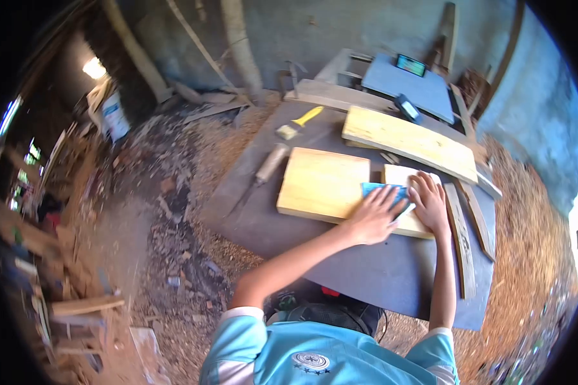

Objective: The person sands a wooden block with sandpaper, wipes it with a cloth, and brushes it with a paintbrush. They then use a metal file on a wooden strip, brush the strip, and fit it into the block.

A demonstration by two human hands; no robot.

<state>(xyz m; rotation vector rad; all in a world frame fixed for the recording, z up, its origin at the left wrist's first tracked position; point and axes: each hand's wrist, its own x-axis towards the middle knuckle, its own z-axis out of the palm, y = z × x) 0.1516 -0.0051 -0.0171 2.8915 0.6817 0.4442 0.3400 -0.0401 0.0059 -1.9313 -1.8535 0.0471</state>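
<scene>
My left hand [376, 215] presses down on a blue sheet [368, 187], which looks like sandpaper or a cloth, its fingers laid over it. Beneath lies a pale wooden board [324, 183], flat on the dark tabletop [372, 276]. Close by on the right, my right hand [428, 200] has its fingers curled over a smaller pale wooden piece [401, 173]. Both hands partly cover this piece, so whether it is joined to the board cannot be seen.
A thick plank [408, 141] lies behind the hands. Left of the board are a yellow-handled paintbrush [308, 116] and a wooden-handled tool [271, 163]. Narrow wood strips [459, 240] lie to the right. A phone [411, 65] stands on a blue-grey panel [382, 74] at the back.
</scene>
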